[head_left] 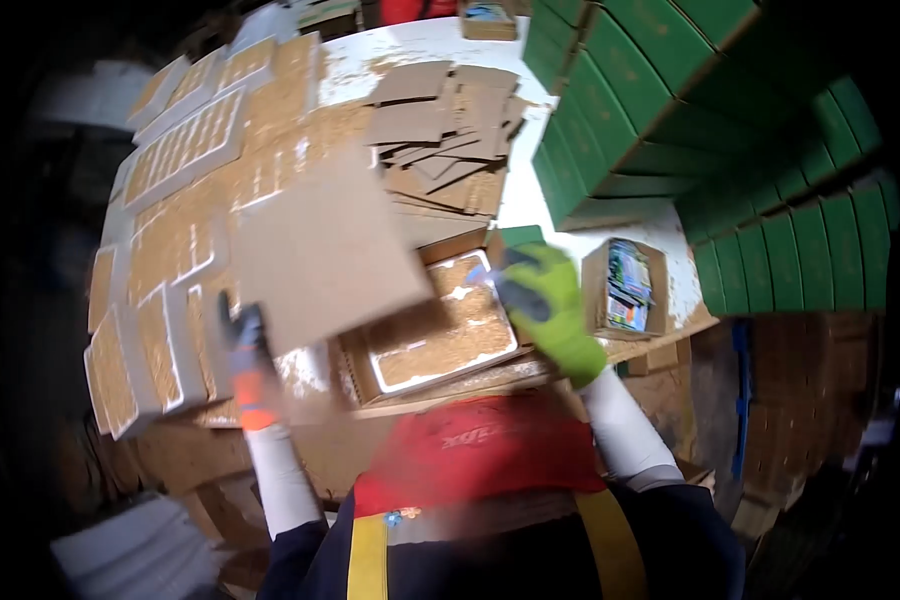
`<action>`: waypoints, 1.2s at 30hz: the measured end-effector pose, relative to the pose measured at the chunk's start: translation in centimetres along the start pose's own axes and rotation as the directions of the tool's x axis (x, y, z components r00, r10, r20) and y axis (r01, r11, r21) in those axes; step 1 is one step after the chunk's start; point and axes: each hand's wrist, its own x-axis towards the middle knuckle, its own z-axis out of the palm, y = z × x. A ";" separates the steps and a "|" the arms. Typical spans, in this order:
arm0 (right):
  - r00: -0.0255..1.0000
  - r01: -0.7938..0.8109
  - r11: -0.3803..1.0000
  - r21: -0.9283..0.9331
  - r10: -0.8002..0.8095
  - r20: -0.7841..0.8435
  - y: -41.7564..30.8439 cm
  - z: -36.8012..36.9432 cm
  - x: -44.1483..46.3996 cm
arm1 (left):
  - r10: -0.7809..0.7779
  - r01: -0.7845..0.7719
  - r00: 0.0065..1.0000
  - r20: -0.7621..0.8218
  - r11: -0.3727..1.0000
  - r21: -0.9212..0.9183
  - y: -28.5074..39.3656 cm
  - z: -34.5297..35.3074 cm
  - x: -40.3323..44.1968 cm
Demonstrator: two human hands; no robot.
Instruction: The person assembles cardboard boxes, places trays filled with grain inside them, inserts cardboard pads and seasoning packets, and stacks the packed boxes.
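Cardboard sheet (330,255), left edge at left grip (250,348), above open box (458,246)

A broad white-topped work table (523,190) with a pale brown wooden edge (670,339) fills the middle of the room, its surface catching bright light while the surroundings sink into deep shadow. To the right, past its near corner, stacked brown cardboard cartons (800,420) stand in the dimness near a narrow blue upright (741,410). At lower left, a pale grey, ridged bundle (135,550) lies below table height, its material too blurred to tell.
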 end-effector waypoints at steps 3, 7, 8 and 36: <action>0.984 -0.067 0.990 -0.123 0.085 0.154 -0.4 3.5 -1.3 | -0.008 -0.040 0.984 0.178 0.964 0.264 -0.2 4.4 -4.4; 0.907 -0.303 0.916 0.262 0.361 -0.216 1.0 -0.1 -0.9 | 0.102 -0.360 0.904 0.415 0.706 0.610 -3.8 5.3 -7.9; 0.920 -0.244 0.940 0.238 0.302 -0.250 -0.3 -1.3 0.2 | 0.126 -0.447 0.882 0.455 0.531 0.720 -3.9 5.8 -8.0; 0.740 -0.665 0.562 0.492 0.407 0.536 8.3 8.5 -7.0 | 0.226 -0.500 0.851 0.474 0.626 0.598 -13.4 3.4 -5.9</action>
